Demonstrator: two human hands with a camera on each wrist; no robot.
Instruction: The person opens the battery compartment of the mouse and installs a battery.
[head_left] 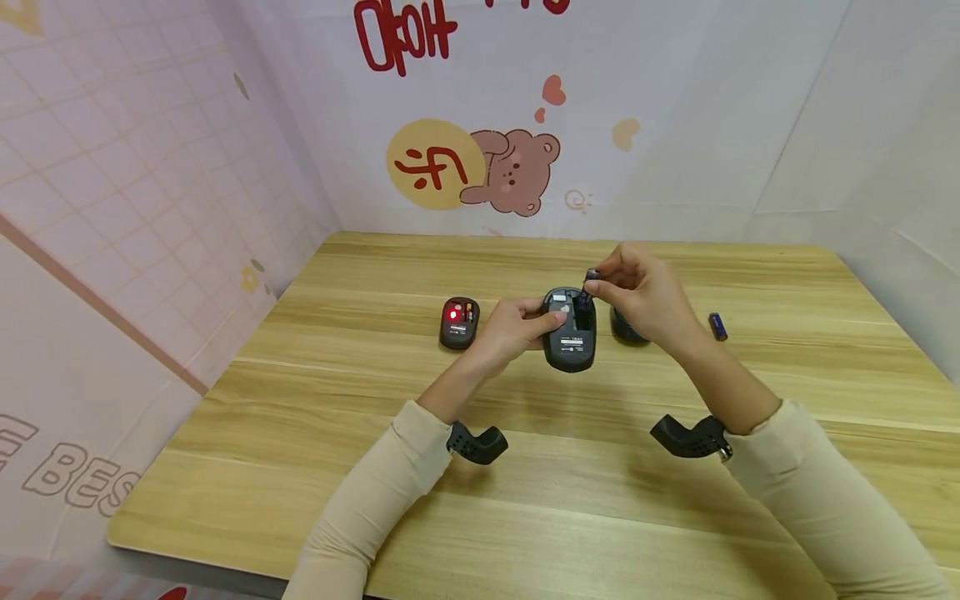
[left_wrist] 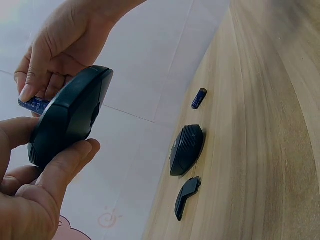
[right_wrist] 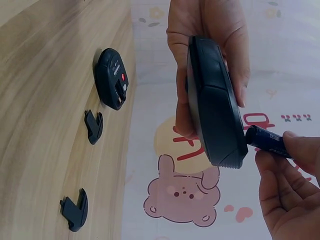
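Note:
My left hand [head_left: 516,330] grips a dark computer mouse [head_left: 570,353] above the table, its underside towards me and the battery compartment uncovered. The thumb lies across that underside. A dark blue battery [right_wrist: 266,140] is pinched between thumb and fingers of my right hand [head_left: 647,293], tilted, with its lower end at the compartment in the head view. In the right wrist view the battery sticks out beyond the edge of the mouse.
Left on the wooden table [head_left: 300,467], a second mouse [head_left: 459,333] lies upturned, its red light on and a battery showing. A third mouse [left_wrist: 187,150] sits partly behind my right hand. Farther right lies a loose battery [head_left: 717,326]. Two battery covers [right_wrist: 93,126] lie between the mice.

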